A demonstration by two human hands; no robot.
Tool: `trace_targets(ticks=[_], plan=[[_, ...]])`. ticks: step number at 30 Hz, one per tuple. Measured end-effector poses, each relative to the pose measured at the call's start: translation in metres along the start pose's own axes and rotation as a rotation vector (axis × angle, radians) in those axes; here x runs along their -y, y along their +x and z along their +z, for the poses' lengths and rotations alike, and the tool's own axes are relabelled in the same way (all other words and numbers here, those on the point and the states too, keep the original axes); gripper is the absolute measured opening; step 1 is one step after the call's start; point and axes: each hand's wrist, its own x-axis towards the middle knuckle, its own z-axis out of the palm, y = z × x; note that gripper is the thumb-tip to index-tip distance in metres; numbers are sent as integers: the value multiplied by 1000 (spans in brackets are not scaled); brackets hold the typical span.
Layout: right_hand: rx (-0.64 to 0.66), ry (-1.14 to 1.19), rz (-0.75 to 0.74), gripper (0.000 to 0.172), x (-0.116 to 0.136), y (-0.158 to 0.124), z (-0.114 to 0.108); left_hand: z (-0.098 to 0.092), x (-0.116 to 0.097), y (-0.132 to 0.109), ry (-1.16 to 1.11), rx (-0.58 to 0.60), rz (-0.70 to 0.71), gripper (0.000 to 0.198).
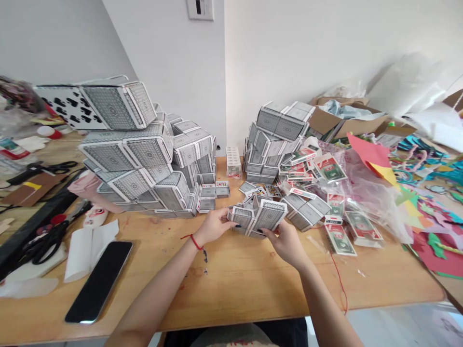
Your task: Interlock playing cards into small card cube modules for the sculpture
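Observation:
Between my two hands is a block folded from playing cards (269, 215), grey-patterned backs outward, close above the wooden table. My left hand (214, 225) grips its left end, thumb on the near face. My right hand (285, 241) holds the right end from below, fingers bent against it. Just right of it lies another folded card block (307, 211). Loose playing cards (249, 188) lie behind the held block. A tall stack of card blocks (141, 159) rises at the left, and a smaller stack (275, 140) stands at the back right.
Red and green card boxes (340, 238) and clear plastic wrap (379, 202) crowd the right side. A phone (100, 282), a white paper roll (81, 253) and black scissors (50, 243) lie at the left. A cardboard box (343, 123) stands by the wall.

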Motion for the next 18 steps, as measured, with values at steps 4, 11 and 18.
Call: trace_targets(ticks=[4,11,18], plan=[[-1,-78,-11,9,-1,0,0,-1,-4,-2,59,-11,63,21],[-34,-238,-17,8,3,-2,0,-4,-3,1,219,-40,129,27],[-63,-315,13,12,5,-8,5,-4,-4,4,311,-28,108,20]])
